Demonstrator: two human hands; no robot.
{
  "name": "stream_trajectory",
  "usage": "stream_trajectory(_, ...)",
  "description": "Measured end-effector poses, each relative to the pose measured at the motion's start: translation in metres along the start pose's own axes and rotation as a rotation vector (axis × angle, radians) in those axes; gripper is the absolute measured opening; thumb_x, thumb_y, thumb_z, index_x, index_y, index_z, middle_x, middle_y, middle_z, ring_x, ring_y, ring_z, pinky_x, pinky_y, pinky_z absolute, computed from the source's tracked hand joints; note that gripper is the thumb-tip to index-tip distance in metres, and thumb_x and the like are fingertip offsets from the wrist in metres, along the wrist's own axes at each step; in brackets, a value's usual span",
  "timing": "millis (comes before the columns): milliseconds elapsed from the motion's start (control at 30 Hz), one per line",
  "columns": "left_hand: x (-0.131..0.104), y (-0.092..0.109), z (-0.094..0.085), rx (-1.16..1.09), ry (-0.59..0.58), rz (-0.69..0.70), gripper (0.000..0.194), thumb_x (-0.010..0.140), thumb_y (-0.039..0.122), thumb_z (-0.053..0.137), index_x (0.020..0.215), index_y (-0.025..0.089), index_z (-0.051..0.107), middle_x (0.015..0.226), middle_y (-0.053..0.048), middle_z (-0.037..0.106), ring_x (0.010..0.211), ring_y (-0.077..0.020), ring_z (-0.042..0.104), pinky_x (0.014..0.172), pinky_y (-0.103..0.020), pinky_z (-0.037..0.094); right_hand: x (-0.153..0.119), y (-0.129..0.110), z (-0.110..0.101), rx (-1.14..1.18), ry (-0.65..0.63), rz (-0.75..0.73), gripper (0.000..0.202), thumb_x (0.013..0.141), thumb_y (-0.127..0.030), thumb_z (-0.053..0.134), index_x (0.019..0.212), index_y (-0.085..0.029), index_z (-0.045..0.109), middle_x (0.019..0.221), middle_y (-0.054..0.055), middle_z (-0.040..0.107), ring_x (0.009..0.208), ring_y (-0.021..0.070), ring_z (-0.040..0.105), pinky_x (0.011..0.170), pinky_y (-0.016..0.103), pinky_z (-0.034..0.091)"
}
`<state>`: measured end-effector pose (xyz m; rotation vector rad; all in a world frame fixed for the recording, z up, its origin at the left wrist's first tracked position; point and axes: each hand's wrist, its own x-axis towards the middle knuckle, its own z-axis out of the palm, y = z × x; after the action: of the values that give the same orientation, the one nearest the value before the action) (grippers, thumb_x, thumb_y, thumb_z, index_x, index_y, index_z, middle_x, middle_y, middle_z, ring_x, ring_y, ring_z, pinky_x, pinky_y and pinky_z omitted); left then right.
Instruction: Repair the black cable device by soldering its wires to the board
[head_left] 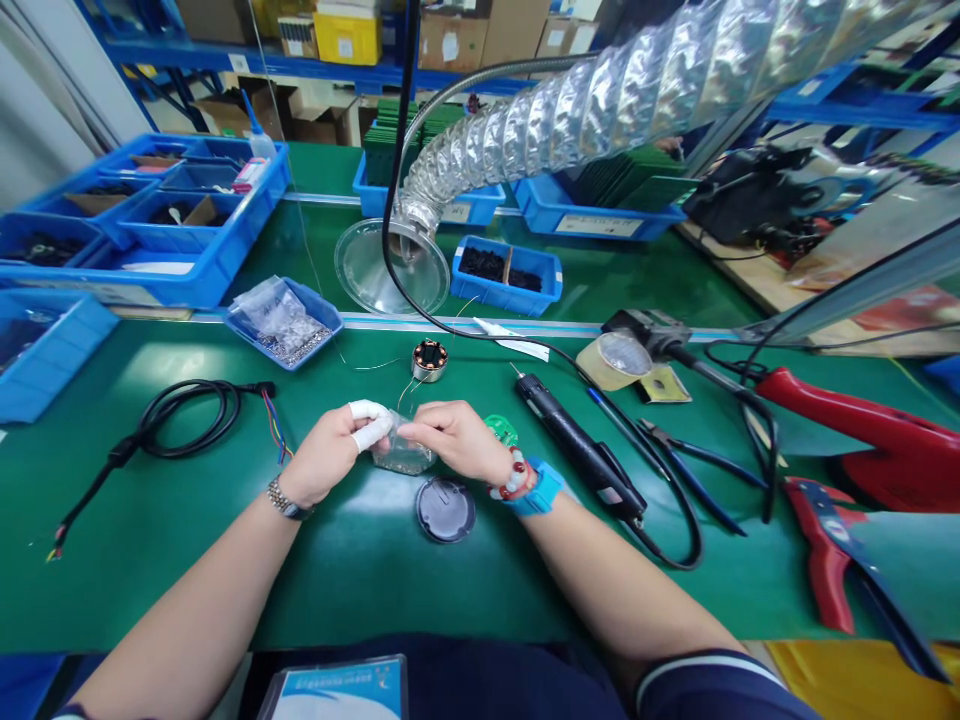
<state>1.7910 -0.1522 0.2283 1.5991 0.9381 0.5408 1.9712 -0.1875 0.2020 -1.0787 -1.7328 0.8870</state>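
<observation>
The left hand (pixel 330 455) and right hand (pixel 461 437) pinch a small clear bag (pixel 405 460). Just beyond the grip stands a copper-wound metal ring (pixel 429 372); on its near side lies a round black cover (pixel 445 510). Right of the grip lie a green circuit board (pixel 501 429) and black screwdriver (pixel 581 445); left, a coiled black cable (pixel 124 452).

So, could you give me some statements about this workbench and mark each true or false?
1. The left hand and right hand hold a clear plastic bag. True.
2. All the fingers are bare. False: white finger cots cover some left-hand digits.
3. A copper-wound stator stands beyond the hands. True.
4. Both wrists are bare. False: the right wears a beaded bracelet.
5. A black electric screwdriver lies right of the right hand. True.
</observation>
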Motion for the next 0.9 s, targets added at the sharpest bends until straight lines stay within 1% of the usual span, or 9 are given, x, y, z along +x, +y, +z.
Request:
stream_trajectory(67, 0.0, 0.001, 0.0, -0.003, 0.011, -0.002, 0.021, 0.082, 0.035, 0.054, 0.075, 0.015, 0.056, 0.065, 0.001, 0.057, 0.064, -0.0128, 0.051, 0.065, -0.025, 0.041, 0.001, -0.003, -0.005, 0.018, -0.024, -0.02, 0.014, 0.08, -0.025, 0.059, 0.074, -0.015, 0.066, 0.068, -0.001, 0.059, 0.064, 0.0096, 0.052, 0.061, 0.021, 0.04)
stream_trajectory(133, -0.001, 0.002, 0.0, -0.002, 0.009, -0.001, 0.021, 0.082, 0.035, 0.055, 0.074, 0.015, 0.056, 0.065, 0.001, 0.056, 0.063, -0.0125, 0.05, 0.064, -0.025, 0.04, 0.0, -0.005, -0.007, 0.019, -0.001, -0.012, 0.009, 0.078, -0.022, 0.06, 0.079, -0.015, 0.066, 0.071, 0.0, 0.06, 0.066, 0.01, 0.053, 0.062, 0.021, 0.04)
stream_trajectory(367, 0.0, -0.002, 0.0, -0.014, -0.023, 0.0, 0.02, 0.081, 0.035, 0.055, 0.077, 0.016, 0.056, 0.066, 0.001, 0.056, 0.063, -0.0132, 0.051, 0.063, -0.025, 0.04, -0.003, 0.002, 0.015, -0.026, 0.08, 0.094, 0.029, 0.077, -0.03, 0.062, 0.055, -0.015, 0.05, 0.051, -0.006, 0.045, 0.049, 0.0064, 0.036, 0.047, 0.02, 0.028)
stream_trajectory(500, 0.002, -0.006, 0.002, -0.005, -0.053, 0.009, 0.021, 0.08, 0.036, 0.056, 0.077, 0.015, 0.058, 0.071, 0.0, 0.058, 0.067, -0.014, 0.052, 0.065, -0.025, 0.041, -0.002, 0.003, 0.015, -0.027, 0.046, 0.096, 0.042, 0.081, -0.035, 0.056, 0.047, -0.015, 0.043, 0.046, -0.007, 0.035, 0.048, 0.0062, 0.031, 0.046, 0.021, 0.025)
stream_trajectory(567, 0.003, -0.005, 0.002, 0.01, -0.007, 0.007, 0.021, 0.079, 0.037, 0.057, 0.08, 0.016, 0.06, 0.076, -0.001, 0.061, 0.072, -0.0148, 0.053, 0.068, -0.025, 0.041, -0.001, -0.001, 0.009, -0.003, -0.022, 0.066, 0.035, 0.083, -0.031, 0.054, 0.052, -0.014, 0.052, 0.052, -0.004, 0.045, 0.053, 0.0072, 0.041, 0.052, 0.02, 0.032)
stream_trajectory(667, 0.003, -0.003, 0.001, 0.058, 0.05, 0.004, 0.022, 0.079, 0.038, 0.058, 0.083, 0.016, 0.062, 0.085, -0.003, 0.064, 0.08, -0.0168, 0.055, 0.074, -0.026, 0.041, 0.0, -0.005, 0.0, 0.029, -0.089, 0.039, 0.014, 0.081, -0.023, 0.057, 0.072, -0.015, 0.064, 0.071, -0.001, 0.06, 0.067, 0.0095, 0.053, 0.062, 0.02, 0.04)
stream_trajectory(733, 0.001, 0.0, 0.0, 0.118, 0.109, 0.014, 0.024, 0.08, 0.039, 0.056, 0.087, 0.017, 0.063, 0.09, -0.004, 0.065, 0.086, -0.0185, 0.056, 0.078, -0.027, 0.041, 0.0, -0.006, -0.001, 0.02, -0.052, 0.06, 0.01, 0.079, -0.021, 0.059, 0.073, -0.014, 0.064, 0.069, 0.0, 0.06, 0.062, 0.0091, 0.052, 0.059, 0.02, 0.039)
stream_trajectory(833, -0.002, 0.004, 0.0, 0.218, 0.322, 0.035, 0.028, 0.082, 0.041, 0.053, 0.091, 0.017, 0.062, 0.091, -0.005, 0.065, 0.088, -0.0196, 0.057, 0.08, -0.029, 0.041, -0.002, -0.004, 0.004, -0.025, 0.032, 0.088, 0.018, 0.076, -0.024, 0.063, 0.061, -0.013, 0.059, 0.057, -0.003, 0.053, 0.052, 0.0073, 0.044, 0.051, 0.02, 0.033)
stream_trajectory(900, -0.005, 0.007, 0.002, 0.206, 0.32, 0.004, 0.028, 0.08, 0.043, 0.054, 0.083, 0.016, 0.061, 0.077, -0.004, 0.064, 0.075, -0.018, 0.058, 0.072, -0.028, 0.044, -0.003, -0.004, 0.007, -0.053, 0.055, 0.082, 0.023, 0.074, -0.025, 0.066, 0.057, -0.014, 0.056, 0.054, -0.004, 0.05, 0.051, 0.007, 0.041, 0.051, 0.02, 0.031)
